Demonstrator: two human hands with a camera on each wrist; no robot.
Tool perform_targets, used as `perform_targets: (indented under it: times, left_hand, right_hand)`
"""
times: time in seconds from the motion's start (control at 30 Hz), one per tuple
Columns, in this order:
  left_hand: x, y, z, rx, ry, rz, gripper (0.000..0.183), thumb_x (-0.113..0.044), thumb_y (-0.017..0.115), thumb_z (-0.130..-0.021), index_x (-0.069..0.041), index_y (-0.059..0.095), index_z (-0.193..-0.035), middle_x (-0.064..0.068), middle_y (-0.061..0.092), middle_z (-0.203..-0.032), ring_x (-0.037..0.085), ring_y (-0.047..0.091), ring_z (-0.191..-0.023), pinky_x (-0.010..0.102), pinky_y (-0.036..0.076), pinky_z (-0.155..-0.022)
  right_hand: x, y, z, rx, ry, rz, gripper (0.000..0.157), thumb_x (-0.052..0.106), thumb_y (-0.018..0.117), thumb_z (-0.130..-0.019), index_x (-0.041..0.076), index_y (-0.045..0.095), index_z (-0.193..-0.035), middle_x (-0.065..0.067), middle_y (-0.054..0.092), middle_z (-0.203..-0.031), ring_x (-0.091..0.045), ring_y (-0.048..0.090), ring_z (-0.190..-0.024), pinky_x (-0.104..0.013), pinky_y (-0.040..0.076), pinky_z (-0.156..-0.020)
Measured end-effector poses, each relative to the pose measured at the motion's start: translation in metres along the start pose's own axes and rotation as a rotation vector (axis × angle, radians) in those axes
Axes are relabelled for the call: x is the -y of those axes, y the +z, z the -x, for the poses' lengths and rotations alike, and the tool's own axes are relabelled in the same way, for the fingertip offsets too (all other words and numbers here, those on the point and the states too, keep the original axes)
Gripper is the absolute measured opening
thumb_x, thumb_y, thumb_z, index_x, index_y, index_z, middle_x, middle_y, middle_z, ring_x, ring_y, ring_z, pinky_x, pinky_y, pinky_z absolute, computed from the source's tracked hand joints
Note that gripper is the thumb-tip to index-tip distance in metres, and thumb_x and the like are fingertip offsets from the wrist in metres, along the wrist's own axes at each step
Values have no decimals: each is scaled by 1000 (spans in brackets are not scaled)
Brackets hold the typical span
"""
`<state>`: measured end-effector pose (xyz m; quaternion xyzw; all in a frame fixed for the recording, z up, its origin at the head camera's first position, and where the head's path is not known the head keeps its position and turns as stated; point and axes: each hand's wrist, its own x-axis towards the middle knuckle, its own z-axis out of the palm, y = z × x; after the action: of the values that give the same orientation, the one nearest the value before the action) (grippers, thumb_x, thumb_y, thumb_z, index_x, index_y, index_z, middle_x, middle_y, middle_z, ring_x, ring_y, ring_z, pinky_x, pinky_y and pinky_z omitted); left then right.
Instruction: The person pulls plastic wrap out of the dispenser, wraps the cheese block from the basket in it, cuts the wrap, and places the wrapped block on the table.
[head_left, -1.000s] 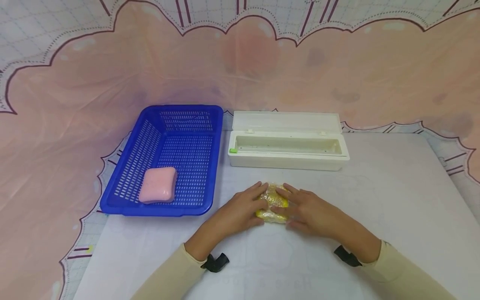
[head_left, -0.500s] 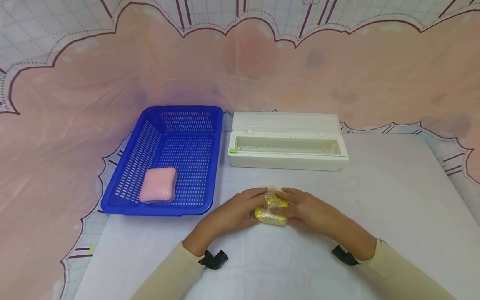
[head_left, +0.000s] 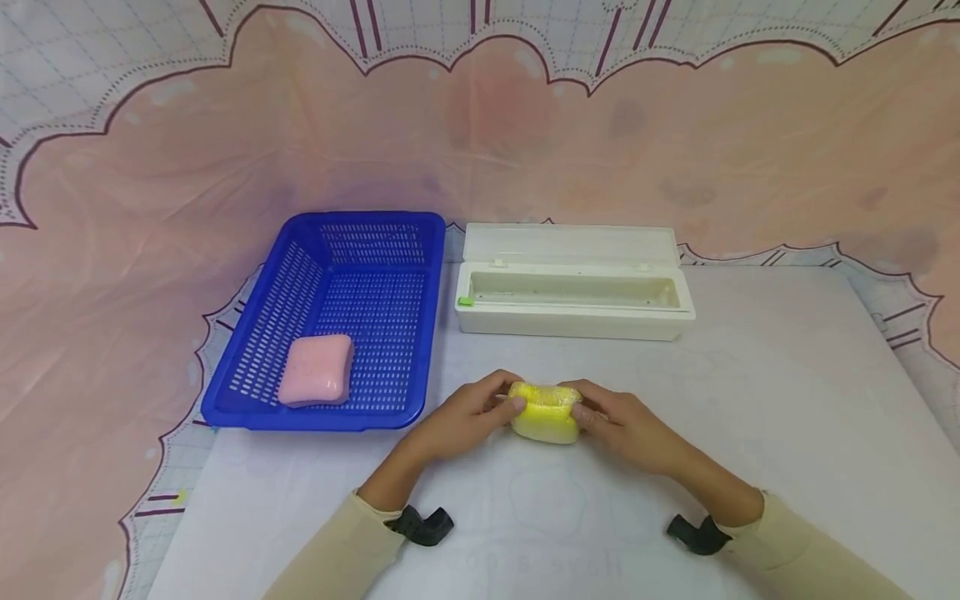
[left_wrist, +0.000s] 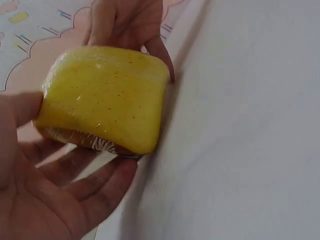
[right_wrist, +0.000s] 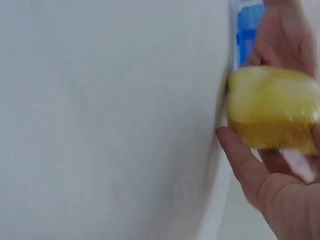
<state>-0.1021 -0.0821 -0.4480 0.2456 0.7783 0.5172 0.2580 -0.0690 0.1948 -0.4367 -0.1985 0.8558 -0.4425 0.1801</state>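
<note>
Between both hands, over the white table, is a rounded yellow block wrapped in clear plastic film. My left hand pinches its left end, thumb on the near side. My right hand grips the opposite end in the same way. In the left wrist view the block's broad face shows small reddish specks, and film wrinkles gather along its end. The right wrist view has the block slightly blurred, with fingers at both ends.
To the left stands a blue plastic basket with a pink rounded block inside. A long white box sits behind the hands, its lid raised and a green tab at its left front. Patterned cloth hangs behind the table.
Both hands were flat over the film-wrapped yellow block on the table. Now they hold it by its ends, tipped up so that a smooth yellow face points toward me.
</note>
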Motion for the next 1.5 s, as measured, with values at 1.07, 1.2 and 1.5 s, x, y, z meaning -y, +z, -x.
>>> perform_targets:
  times: [1.07,1.2,1.5]
  left_hand:
    - [-17,40,-18,-258,-206,426,64,-27,60,-104,-24,29,-160,13,56,-142,25,66,-114,40,58,-96]
    - [-21,52,-27,-350,-196,416,46,-25,61,-103,-16,46,-146,11,58,-137,24,67,-112,37,59,-91]
    - [-35,86,-57,-413,-151,297,44,-24,61,-102,-10,56,-143,2,59,-130,16,65,-116,29,58,-91]
  right_hand:
    - [7,6,8,-45,256,-825,65,26,57,-106,0,24,-156,-24,42,-150,-27,64,-119,-50,55,-98]
    - [2,1,14,-80,268,-819,68,26,56,-106,-1,20,-157,-27,40,-151,-25,63,-119,-47,56,-98]
    - [-13,-20,31,-221,354,-620,78,41,56,-105,6,15,-162,-20,31,-159,-19,63,-116,-37,59,-94]
